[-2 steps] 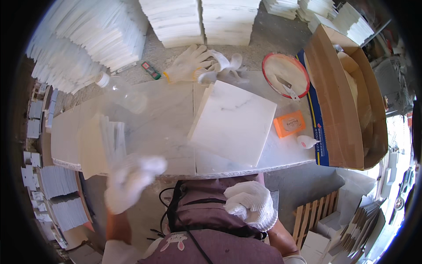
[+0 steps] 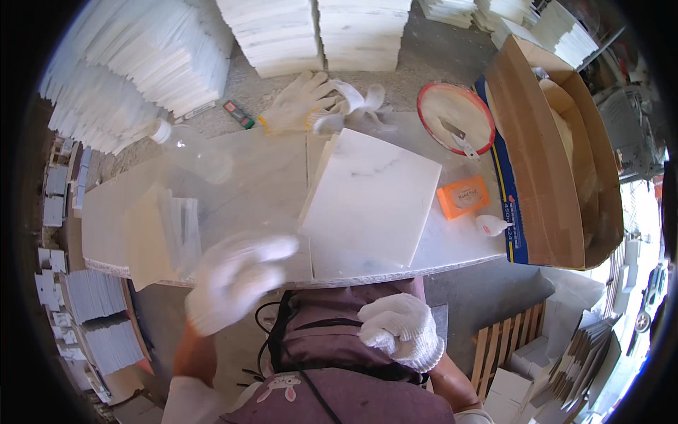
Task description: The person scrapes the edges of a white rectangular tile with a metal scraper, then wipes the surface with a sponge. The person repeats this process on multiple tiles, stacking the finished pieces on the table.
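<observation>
My left hand (image 2: 234,284), in a white knit glove, is over the table's near edge, to the left of a white marble tile (image 2: 374,194) with grey veins. It is blurred by motion, but its fingers are stretched out, with thumb apart and nothing seen in them. The tile lies flat and slightly turned on at least one other. My right hand (image 2: 401,331), gloved too, is held close to the purple apron (image 2: 325,346). Its fingers are curled in; whatever they hold, if anything, is hidden. Left of my left hand stand several thin pale tiles (image 2: 161,237) on edge.
A clear bottle (image 2: 201,155), a green-and-red tool (image 2: 239,114) and spare gloves (image 2: 300,102) lie at the back. On the right are a red-rimmed bowl (image 2: 455,116) with a putty knife (image 2: 459,138), an orange box (image 2: 462,197), a small white squeeze bottle (image 2: 492,225) and a cardboard box (image 2: 537,169).
My left hand has moved to the right and slightly up, closer to the marble tile. My right hand has stayed nearly still. The whole view has shifted slightly.
</observation>
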The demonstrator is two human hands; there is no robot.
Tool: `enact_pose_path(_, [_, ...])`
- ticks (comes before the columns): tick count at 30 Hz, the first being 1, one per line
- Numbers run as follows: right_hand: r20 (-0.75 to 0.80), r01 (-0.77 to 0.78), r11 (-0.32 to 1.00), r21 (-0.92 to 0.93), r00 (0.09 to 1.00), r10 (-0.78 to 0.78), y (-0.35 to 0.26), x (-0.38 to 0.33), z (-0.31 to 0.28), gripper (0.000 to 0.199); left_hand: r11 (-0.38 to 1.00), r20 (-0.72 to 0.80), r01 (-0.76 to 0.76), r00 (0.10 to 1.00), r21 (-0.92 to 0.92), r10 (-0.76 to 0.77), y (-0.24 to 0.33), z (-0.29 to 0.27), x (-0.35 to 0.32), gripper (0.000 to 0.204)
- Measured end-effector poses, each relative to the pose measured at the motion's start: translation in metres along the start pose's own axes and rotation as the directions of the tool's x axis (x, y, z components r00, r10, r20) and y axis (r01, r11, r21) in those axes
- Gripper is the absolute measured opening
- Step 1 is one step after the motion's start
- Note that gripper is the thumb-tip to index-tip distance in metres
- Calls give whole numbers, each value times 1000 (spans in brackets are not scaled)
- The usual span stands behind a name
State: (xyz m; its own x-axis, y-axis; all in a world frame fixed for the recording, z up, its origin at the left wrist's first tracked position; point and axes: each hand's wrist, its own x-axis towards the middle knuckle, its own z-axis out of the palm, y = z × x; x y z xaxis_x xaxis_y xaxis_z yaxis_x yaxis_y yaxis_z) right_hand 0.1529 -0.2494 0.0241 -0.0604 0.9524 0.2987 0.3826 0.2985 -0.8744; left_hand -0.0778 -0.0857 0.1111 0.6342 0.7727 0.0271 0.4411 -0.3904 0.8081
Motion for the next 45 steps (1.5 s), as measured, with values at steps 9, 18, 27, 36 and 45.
enact_pose_path(9, [-334,-453,869,198,803,494,2,-57,3,36,548,466,-617,786,565,406,-11,94,128,87])
enact_pose_path(18, [-660,-520,806,284,504,558,31,-60,-11,13,662,568,-712,452,-235,688,18,107,55,36])
enact_pose_path(27, [-871,-639,760,-119,435,229,79,-36,-64,51,832,165,-539,840,134,518,8,100,41,43])
enact_pose_path(36, [-864,-751,597,-282,469,183,110,-21,-81,39,825,186,-545,835,152,518,33,118,51,47])
enact_pose_path(45, [-516,-345,938,41,796,316,9,15,-74,35,847,100,-526,849,80,518,43,129,75,64])
